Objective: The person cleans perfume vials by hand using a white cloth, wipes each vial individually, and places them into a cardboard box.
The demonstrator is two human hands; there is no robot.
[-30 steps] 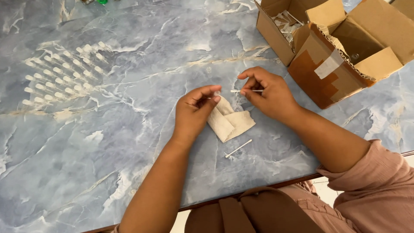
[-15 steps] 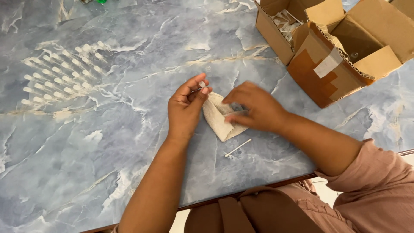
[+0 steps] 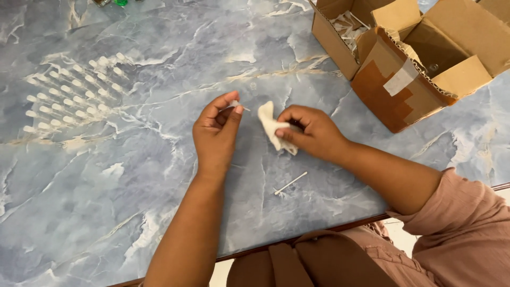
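My left hand [image 3: 217, 133] is raised slightly above the blue marbled table [image 3: 106, 202] and pinches a small thin white stick [image 3: 237, 105] between thumb and forefinger. Just to its right, my right hand [image 3: 311, 132] grips a crumpled cream cloth [image 3: 272, 127], which stands up from the tabletop. A second thin white stick [image 3: 290, 183] lies loose on the table below the right hand.
Rows of several small clear vials [image 3: 74, 90] lie at the far left. An open brown cardboard box [image 3: 409, 69] with white packing inside sits at the top right. The table's near edge [image 3: 297, 239] runs just before my lap.
My hands have drawn apart. The right hand has lifted the cloth off the table and bunched it; the left hand has pulled away to the left with a small stick.
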